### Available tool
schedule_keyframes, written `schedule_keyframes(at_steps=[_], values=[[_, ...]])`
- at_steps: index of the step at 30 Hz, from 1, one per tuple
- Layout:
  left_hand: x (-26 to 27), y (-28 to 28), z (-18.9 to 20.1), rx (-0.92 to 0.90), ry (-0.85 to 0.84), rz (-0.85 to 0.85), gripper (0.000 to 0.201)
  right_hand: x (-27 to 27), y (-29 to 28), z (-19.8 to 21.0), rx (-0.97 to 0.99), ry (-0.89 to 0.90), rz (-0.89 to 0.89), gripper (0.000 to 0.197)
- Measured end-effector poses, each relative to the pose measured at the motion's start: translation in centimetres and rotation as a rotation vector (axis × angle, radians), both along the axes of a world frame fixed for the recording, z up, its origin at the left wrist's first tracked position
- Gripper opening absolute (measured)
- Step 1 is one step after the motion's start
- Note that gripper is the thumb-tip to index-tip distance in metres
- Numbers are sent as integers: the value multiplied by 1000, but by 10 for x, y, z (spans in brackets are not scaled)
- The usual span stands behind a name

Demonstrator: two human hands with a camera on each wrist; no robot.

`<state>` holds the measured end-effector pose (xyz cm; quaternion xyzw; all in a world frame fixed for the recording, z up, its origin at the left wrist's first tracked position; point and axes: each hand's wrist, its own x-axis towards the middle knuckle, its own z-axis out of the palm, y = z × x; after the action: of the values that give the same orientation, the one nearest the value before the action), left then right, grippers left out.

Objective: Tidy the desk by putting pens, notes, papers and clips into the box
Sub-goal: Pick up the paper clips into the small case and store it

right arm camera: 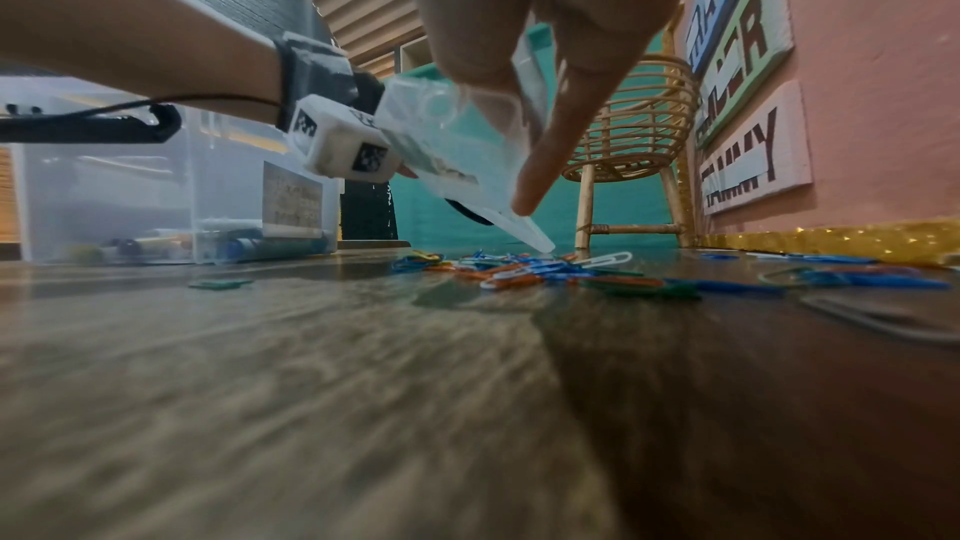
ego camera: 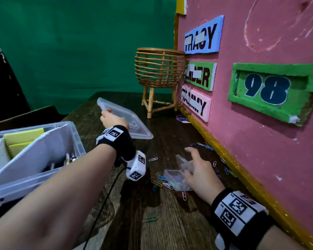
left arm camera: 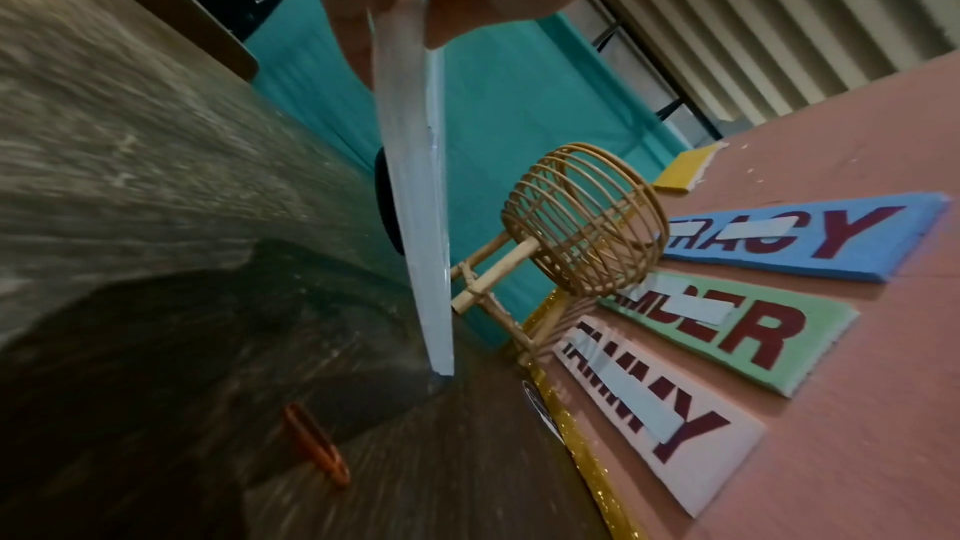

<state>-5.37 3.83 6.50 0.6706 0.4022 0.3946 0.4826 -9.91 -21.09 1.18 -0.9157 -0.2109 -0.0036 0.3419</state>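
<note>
My left hand grips the far-left edge of the big clear lid, which is tilted with its near corner on the desk. In the left wrist view the fingers pinch the lid edge-on. My right hand holds a small clear clip case, open and tipped, just above a heap of coloured paper clips. In the right wrist view thumb and fingers pinch this case over the clips. The clear storage box at left holds yellow notes, papers and pens.
A rattan basket on legs stands at the back against the pink board along the right. More clips lie by the board's gold edge, and a green one lies near me. An orange clip lies near the lid.
</note>
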Motion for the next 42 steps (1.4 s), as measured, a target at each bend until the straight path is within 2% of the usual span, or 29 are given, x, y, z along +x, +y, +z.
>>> schedule_keyframes(at_steps=[4, 7, 8, 10, 11, 13, 14, 15, 18, 20, 22, 23, 25, 27, 31, 36, 38, 40, 42], values=[[-2, 9, -1, 0, -45, 60, 50, 0, 0, -1, -21, -33, 4, 45], [-6, -2, 7, 134, -84, -40, 42, -1, 0, 0, -38, -64, -4, 36], [-10, -13, 10, 208, -63, -157, 33, -1, 0, 0, -34, -76, -11, 34], [-23, -40, 9, 406, 44, -550, 24, -1, 0, 1, -2, -87, -16, 31], [-33, -55, 6, 480, 124, -782, 28, -2, 0, 1, 17, -86, -14, 31], [-54, -79, -7, 508, 288, -1177, 34, -2, 0, 2, 51, -88, -2, 31], [-61, -87, -16, 499, 320, -1295, 36, -1, 0, 2, 68, -92, 0, 29], [-65, -90, -25, 507, 319, -1334, 37, -2, 0, 2, 83, -101, 2, 26], [-66, -88, -44, 591, 315, -1191, 19, -8, 0, 5, 50, -109, 11, 31], [-66, -81, -47, 663, 332, -1061, 11, -14, -9, 1, -135, -43, -11, 57], [-68, -70, -45, 766, 336, -868, 12, -18, -29, -7, -438, 170, -108, 90], [-69, -64, -41, 833, 360, -763, 15, -19, -42, -11, -572, 291, -172, 100], [-71, -56, -35, 976, 474, -600, 20, -22, -65, -15, -757, 456, -249, 109], [-69, -56, -34, 1042, 533, -542, 21, -24, -75, -16, -848, 507, -222, 110], [-56, -60, -40, 1019, 575, -574, 23, -24, -68, -12, -854, 469, -11, 105], [-46, -57, -48, 1023, 572, -598, 24, -8, -38, -6, -651, 416, 282, 88], [-45, -55, -49, 1029, 512, -592, 22, 1, -29, -7, -575, 328, 252, 86], [-44, -52, -49, 1034, 469, -569, 19, 17, -27, -11, -612, 240, 84, 90], [-41, -51, -48, 1029, 461, -554, 18, 32, -29, -15, -682, 257, -101, 96]])
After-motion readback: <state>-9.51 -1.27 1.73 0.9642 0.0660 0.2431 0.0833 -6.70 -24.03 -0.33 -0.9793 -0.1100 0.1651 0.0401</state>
